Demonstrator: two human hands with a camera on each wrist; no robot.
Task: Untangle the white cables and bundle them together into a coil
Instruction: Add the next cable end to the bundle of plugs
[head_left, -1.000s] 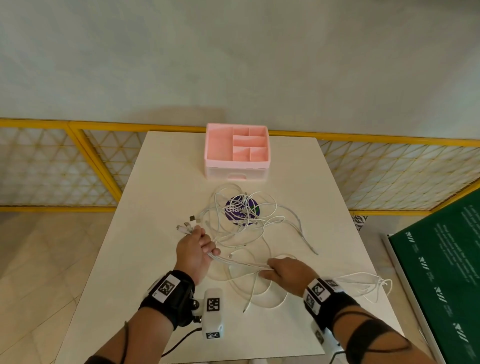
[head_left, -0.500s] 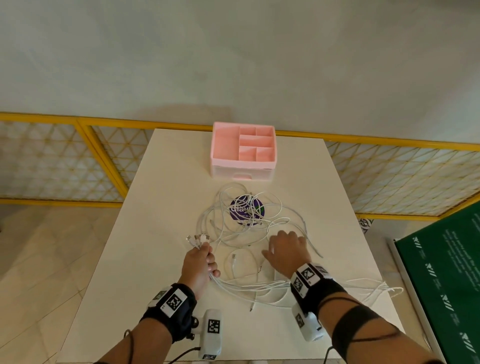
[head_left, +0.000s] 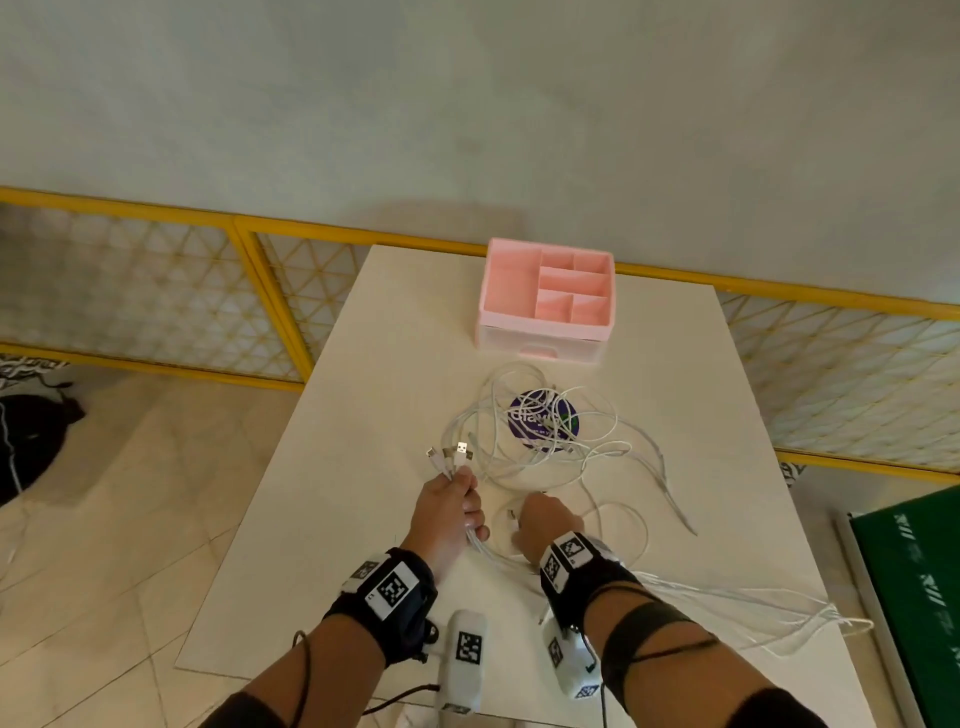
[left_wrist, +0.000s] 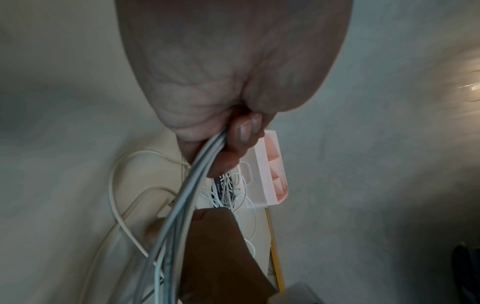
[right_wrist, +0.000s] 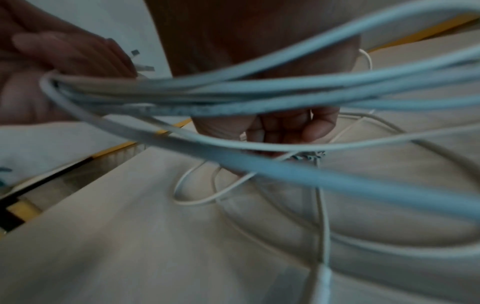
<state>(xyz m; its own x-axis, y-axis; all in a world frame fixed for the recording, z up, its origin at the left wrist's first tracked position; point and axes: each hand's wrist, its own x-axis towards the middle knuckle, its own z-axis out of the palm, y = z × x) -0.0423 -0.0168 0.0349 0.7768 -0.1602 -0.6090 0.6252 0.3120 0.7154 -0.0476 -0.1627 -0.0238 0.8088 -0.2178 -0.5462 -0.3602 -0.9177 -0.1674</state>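
Observation:
Several white cables (head_left: 597, 441) lie tangled mid-table over a purple sticker (head_left: 524, 431). My left hand (head_left: 457, 493) grips a bundle of them, with USB plug ends (head_left: 454, 454) sticking out past the fist. The gathered strands (left_wrist: 187, 195) run back under my right wrist and trail off as a sheaf (head_left: 753, 608) to the near right table edge. My right hand (head_left: 540, 519) is just right of the left, knuckles up. Its fingers (right_wrist: 285, 127) are curled down at the table and seem to pinch a thin cable (right_wrist: 233, 185). The contact itself is hidden.
A pink compartment organizer (head_left: 540, 325) with a drawer stands at the far side of the white table (head_left: 363, 519). A yellow mesh fence (head_left: 270, 312) runs behind it. A green board (head_left: 914, 597) is at the right, and a black bag (head_left: 31, 441) lies on the floor at left.
My right hand drew back from the flat reach over the tangle and now sits curled close beside the left hand. The left hand keeps its grip on the bundle.

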